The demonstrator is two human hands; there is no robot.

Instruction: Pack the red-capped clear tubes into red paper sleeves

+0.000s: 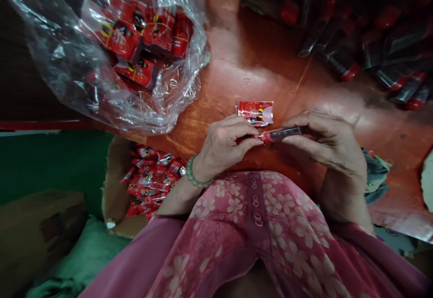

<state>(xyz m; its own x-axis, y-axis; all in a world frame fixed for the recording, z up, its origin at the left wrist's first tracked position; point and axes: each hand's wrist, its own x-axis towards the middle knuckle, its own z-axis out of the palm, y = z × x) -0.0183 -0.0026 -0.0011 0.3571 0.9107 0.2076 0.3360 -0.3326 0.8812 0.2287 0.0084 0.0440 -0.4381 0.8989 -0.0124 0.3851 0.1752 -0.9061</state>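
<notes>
My left hand [226, 142], with a green bead bracelet on its wrist, pinches a red printed wrapper [261, 137] between thumb and fingers. Out of the wrapper's right side reaches a slim dark see-through tube [285, 133]. My right hand [328, 142] has its thumb and fingers closed around the tube's far end. The tube lies nearly level, just above the table. Close beyond my left fingers lies a small stack of flat red printed packets [256, 112]. My fingers hide part of the wrapper.
A clear plastic bag [182, 104] of bundled red packets lies at the upper left. Below the table's left part stands a cardboard box [115, 185] of filled red packets. Several clear tubes with red ends [341, 65] lie at the upper right. A crumpled cloth [375, 176] sits beside my right wrist.
</notes>
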